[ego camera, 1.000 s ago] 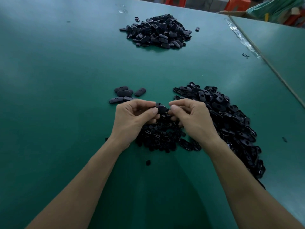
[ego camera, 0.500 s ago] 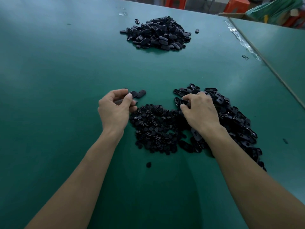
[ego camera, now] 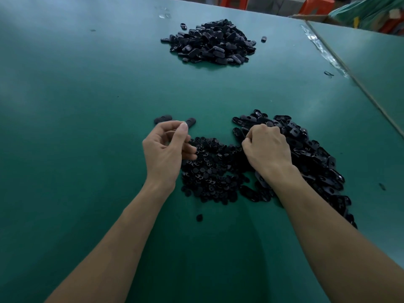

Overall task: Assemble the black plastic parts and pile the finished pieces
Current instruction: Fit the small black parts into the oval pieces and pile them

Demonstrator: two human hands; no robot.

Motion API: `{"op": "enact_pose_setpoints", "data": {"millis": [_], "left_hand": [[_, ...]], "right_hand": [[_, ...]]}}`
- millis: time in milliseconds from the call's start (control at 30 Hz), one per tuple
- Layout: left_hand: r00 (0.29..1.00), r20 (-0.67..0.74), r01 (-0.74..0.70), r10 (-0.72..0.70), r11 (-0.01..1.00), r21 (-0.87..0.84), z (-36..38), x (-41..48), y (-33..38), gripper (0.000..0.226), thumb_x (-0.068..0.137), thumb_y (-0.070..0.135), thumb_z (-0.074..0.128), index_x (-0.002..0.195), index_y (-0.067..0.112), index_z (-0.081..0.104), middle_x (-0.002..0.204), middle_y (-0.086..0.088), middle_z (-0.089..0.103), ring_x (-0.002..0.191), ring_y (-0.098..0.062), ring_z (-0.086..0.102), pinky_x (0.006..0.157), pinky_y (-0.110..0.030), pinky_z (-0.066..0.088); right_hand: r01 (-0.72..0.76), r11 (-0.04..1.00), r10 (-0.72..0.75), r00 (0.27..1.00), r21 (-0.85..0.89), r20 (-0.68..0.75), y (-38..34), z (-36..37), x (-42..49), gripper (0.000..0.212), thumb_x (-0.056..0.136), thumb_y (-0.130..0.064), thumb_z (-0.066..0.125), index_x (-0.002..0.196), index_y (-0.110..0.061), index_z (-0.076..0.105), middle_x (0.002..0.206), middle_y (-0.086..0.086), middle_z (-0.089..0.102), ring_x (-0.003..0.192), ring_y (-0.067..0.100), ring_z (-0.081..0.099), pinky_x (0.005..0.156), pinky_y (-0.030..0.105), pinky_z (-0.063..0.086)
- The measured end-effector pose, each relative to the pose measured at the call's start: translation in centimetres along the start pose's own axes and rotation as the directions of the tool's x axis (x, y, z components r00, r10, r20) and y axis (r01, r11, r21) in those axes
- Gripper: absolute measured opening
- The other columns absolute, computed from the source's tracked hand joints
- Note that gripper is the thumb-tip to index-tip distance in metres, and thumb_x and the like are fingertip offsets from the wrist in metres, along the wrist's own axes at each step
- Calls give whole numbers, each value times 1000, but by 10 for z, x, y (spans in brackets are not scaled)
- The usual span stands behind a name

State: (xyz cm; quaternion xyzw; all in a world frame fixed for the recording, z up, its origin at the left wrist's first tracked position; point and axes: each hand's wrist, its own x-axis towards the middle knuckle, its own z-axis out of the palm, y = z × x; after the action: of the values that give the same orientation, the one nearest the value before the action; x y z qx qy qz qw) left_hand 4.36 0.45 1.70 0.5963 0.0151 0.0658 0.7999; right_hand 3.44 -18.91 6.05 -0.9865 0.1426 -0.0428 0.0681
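On the green table [ego camera: 87,106] a heap of small round black parts [ego camera: 209,171] lies between my hands, and a larger heap of oval black shells [ego camera: 310,154] spreads to its right. A few finished pieces [ego camera: 190,122] lie just beyond my left hand [ego camera: 168,149]. That hand hovers with loosely curled fingers, holds nothing, and its fingertips reach the left edge of the round parts. My right hand [ego camera: 265,147] is curled tight at the near left edge of the shell heap, thumb pressed to forefinger on a shell that is mostly hidden.
A big pile of finished black pieces [ego camera: 209,42] sits at the far middle of the table. One stray part [ego camera: 199,217] lies near me below the round parts. A taped seam [ego camera: 323,51] joins a second table at the right. Orange stools [ego camera: 314,5] stand beyond.
Both hands held one piece together a second ago. My left hand carried it to the small group on the left and let go; my right hand went to the shell heap and closed there.
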Motion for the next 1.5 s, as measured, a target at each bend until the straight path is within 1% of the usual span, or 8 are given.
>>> {"op": "enact_pose_setpoints", "data": {"millis": [100, 200, 267, 367, 433, 533, 1067, 1500], "left_hand": [[994, 96, 61, -54, 995, -74, 1, -6, 3, 7, 98, 15, 64, 91, 15, 66, 68, 1, 63, 45, -13, 58, 42, -24, 49], [980, 186, 81, -66, 994, -72, 3, -11, 4, 9, 97, 17, 64, 88, 13, 66, 68, 0, 64, 40, -12, 54, 37, -22, 45], [967, 243, 87, -73, 995, -49, 5, -15, 4, 12, 96, 21, 65, 88, 12, 67, 69, -1, 66, 38, -11, 54, 35, -22, 44], [946, 303, 134, -114, 990, -46, 6, -18, 5, 22, 91, 33, 68, 97, 12, 69, 78, -4, 72, 40, -12, 57, 37, -23, 47], [930, 337, 168, -144, 985, -41, 4, -19, 6, 32, 84, 39, 71, 101, 12, 69, 82, -4, 73, 44, -13, 60, 40, -24, 50], [922, 346, 200, -175, 979, -40, 1, -18, 5, 23, 76, 38, 76, 87, 18, 73, 77, -5, 70, 47, -13, 60, 42, -24, 51], [937, 283, 240, -204, 966, -96, -3, -13, 3, 9, 89, 7, 68, 81, 10, 67, 70, -6, 70, 54, -12, 64, 43, -21, 50], [956, 260, 151, -136, 988, -39, -2, -15, 0, 13, 93, 1, 65, 96, 12, 72, 76, -5, 74, 62, -16, 70, 52, -22, 54]], "right_hand": [[21, 1000, -20, 997, 13, -75, 2, -3, -4, 21, 97, -16, 54, 91, -3, 70, 81, 11, 68, 74, 27, 64, 68, 40, 58], [81, 966, -42, 986, 246, -161, 3, -9, -15, 20, 97, -17, 56, 93, -7, 73, 80, 4, 70, 74, 17, 65, 72, 31, 58], [105, 860, -34, 988, 500, -149, -1, -13, -26, 14, 96, -16, 61, 95, -13, 74, 74, -6, 68, 63, 2, 62, 58, 14, 50], [46, 575, -87, 996, 817, 5, -9, -14, -41, 16, 96, -14, 63, 89, -23, 74, 66, -13, 68, 59, -2, 58, 53, 14, 43], [-8, 447, -143, 987, 895, 80, -14, -11, -47, 22, 97, -10, 61, 86, -24, 74, 63, -17, 65, 59, -4, 55, 57, 11, 43], [-64, 391, -184, 972, 918, 146, -17, -7, -51, 24, 98, -7, 59, 87, -21, 74, 64, -17, 65, 61, -6, 55, 58, 10, 44], [-56, 397, -157, 979, 916, 128, -22, 4, -53, 11, 90, -18, 73, 101, -21, 74, 85, -3, 76, 74, 7, 70, 68, 19, 53], [-39, 484, -83, 993, 874, 90, -21, 7, -45, 12, 96, -18, 65, 99, -20, 76, 74, -1, 74, 63, 7, 67, 59, 15, 48]]}}
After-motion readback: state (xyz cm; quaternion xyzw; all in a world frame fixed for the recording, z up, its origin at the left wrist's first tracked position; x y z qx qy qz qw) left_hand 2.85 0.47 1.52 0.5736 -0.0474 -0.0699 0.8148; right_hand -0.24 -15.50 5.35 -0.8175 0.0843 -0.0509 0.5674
